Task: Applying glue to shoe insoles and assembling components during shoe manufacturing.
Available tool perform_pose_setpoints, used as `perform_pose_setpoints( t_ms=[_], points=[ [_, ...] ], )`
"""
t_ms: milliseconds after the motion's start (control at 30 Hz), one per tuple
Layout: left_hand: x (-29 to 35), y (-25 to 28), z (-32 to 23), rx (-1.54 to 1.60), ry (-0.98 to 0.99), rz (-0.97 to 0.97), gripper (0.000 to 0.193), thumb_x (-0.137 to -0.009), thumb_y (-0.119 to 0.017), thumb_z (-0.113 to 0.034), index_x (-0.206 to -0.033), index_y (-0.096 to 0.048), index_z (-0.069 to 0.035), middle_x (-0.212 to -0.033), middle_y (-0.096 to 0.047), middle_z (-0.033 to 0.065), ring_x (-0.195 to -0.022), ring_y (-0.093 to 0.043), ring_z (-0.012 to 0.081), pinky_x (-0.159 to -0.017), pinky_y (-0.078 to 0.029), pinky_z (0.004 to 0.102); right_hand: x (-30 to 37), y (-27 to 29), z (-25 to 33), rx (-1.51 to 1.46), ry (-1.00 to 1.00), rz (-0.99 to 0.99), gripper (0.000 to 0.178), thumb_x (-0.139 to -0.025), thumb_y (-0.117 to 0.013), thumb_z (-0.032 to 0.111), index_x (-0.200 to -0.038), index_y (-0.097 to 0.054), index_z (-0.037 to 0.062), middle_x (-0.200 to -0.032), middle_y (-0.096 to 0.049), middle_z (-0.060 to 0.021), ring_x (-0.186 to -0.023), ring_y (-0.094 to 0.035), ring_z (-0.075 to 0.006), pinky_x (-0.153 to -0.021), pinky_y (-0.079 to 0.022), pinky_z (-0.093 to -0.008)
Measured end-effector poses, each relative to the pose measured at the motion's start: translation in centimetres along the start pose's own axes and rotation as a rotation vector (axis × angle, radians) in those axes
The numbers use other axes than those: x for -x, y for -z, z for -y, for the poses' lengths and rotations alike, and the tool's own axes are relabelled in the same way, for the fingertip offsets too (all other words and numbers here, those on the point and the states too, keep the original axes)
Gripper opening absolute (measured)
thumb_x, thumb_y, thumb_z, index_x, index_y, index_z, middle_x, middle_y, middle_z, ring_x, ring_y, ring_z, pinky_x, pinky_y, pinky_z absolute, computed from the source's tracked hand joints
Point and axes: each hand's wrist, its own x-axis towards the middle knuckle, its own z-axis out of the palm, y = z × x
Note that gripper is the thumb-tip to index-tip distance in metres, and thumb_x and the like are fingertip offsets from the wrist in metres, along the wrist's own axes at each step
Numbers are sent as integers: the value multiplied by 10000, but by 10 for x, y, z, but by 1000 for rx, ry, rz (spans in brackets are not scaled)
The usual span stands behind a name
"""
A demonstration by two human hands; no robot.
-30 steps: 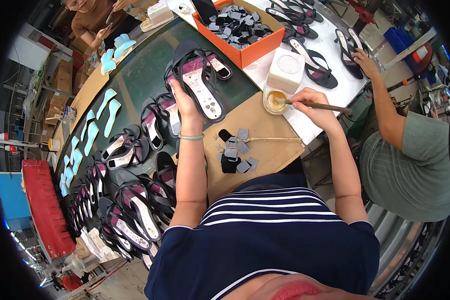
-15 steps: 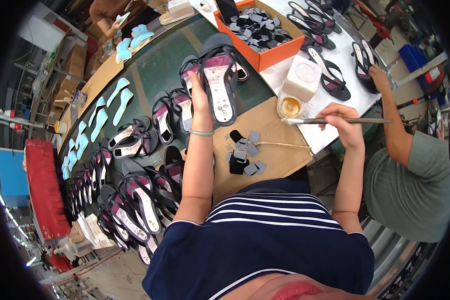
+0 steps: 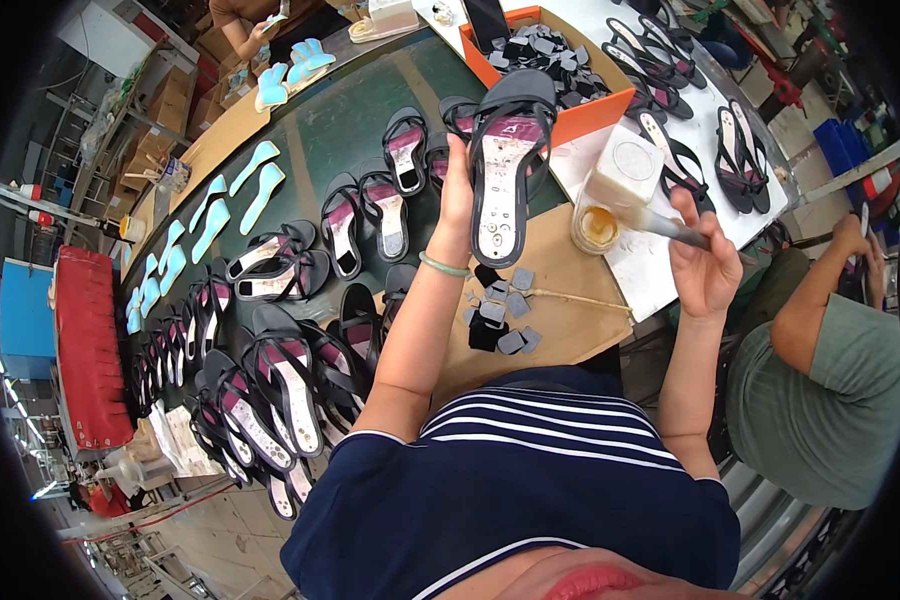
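Observation:
My left hand (image 3: pixel 458 192) holds up a black sandal (image 3: pixel 507 163), its sole side with a pink insole patch facing me. My right hand (image 3: pixel 705 262) grips a brush (image 3: pixel 648 222), whose bristle end hangs just above a small jar of yellowish glue (image 3: pixel 596 227). Both hands are raised over a brown board (image 3: pixel 570 320) on which several small grey pads (image 3: pixel 505 310) lie beside a thin stick.
Rows of black sandals (image 3: pixel 270 360) and light blue insoles (image 3: pixel 232 200) cover the green table. An orange tray (image 3: pixel 570 70) holds dark pieces. A white tub (image 3: pixel 625 170) stands by the jar. Another person in a green shirt (image 3: pixel 830 400) sits at the right.
The brush has been lifted out of the glue jar and my right hand has risen. My left hand has raised the sandal and turned it closer to me.

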Motion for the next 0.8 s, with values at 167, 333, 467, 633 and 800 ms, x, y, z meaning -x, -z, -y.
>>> perform_pose_setpoints(
  t_ms=[167, 333, 467, 633, 800],
  points=[
    [2, -16, 3, 38, 70, -42, 756, -912, -269, -673, -1163, -566, -24, -913, -676, 183, -611, -679, 240, -480, -576, 343, -33, -28, -21, 762, 179, 31, 140, -880, -577, 27, -938, -646, -80, -998, -605, -168, -852, -641, -195, -767, -524, -289],
    [4, -18, 5, 10, 94, 23, 752, -939, -207, -642, -1127, -593, -23, -901, -682, 142, -713, -678, 201, -598, -573, 306, -48, -44, -41, 1062, 282, -22, 90, -841, -629, -39, -917, -668, -64, -903, -634, -98, -758, -625, -136, -685, -514, -252],
    [8, -26, 3, -19, 109, 32, 759, -955, -174, -625, -1105, -605, -19, -879, -685, 123, -750, -675, 177, -639, -563, 277, -60, -39, -49, 1163, 297, -54, 85, -821, -658, -28, -903, -677, -37, -878, -632, -54, -752, -581, -87, -647, -453, -204],
    [4, -22, 8, 3, 131, 32, 828, -887, -278, -708, -1238, -526, 1, -964, -672, 183, -614, -686, 238, -488, -587, 327, -69, -31, -44, 1163, 269, 10, 69, -821, -664, -5, -883, -680, -30, -866, -633, -46, -746, -576, -76, -642, -447, -198],
    [9, -30, 1, -23, 146, 37, 807, -933, -176, -664, -1102, -611, -6, -888, -686, 127, -733, -675, 171, -612, -562, 262, -79, -23, -32, 1081, 133, 44, 94, -827, -674, 34, -898, -682, -26, -839, -647, -41, -712, -591, -80, -647, -477, -212]
  ],
)
